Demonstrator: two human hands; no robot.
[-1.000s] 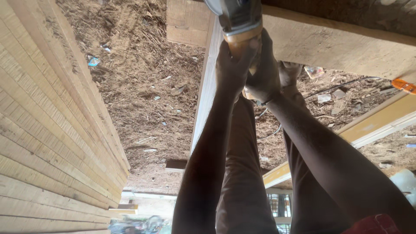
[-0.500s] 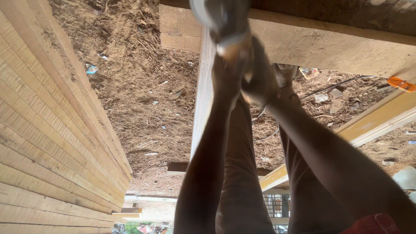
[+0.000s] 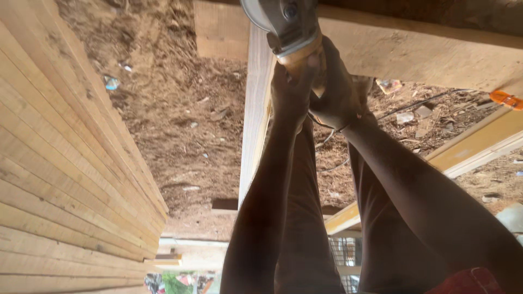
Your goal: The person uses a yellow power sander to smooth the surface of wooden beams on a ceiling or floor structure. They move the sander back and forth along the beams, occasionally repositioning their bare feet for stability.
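Since a moment ago the grinder (image 3: 283,22) has slid a little toward the upper left of the frame, and its round guard now shows more plainly at the top edge; my arms have followed it, otherwise little has changed.

Both my hands are clamped on the tool's tan handle: my left hand (image 3: 291,90) wraps it from the left of the frame, my right hand (image 3: 338,87) closes over it from the right, the two touching each other. Each grip is tight around the handle, no fingers loose. The grinder sits at the top centre, its head against the upper end of the pale plank (image 3: 253,125) that runs down the middle of the frame.

To do this well, I judge I should keep both wrists locked, hold the disc at a shallow, steady angle to the wood, and let the tool's weight do the work rather than lean on it. The black cord (image 3: 327,136) hangs near my legs, so I'd keep it behind the tool.

The ground (image 3: 180,114) is loose sawdust and shavings with scraps of litter. A tall stack of sawn boards (image 3: 65,179) fills the left of the frame, a broad beam (image 3: 414,54) crosses the upper right, and a yellow-edged board (image 3: 468,147) lies at the right.
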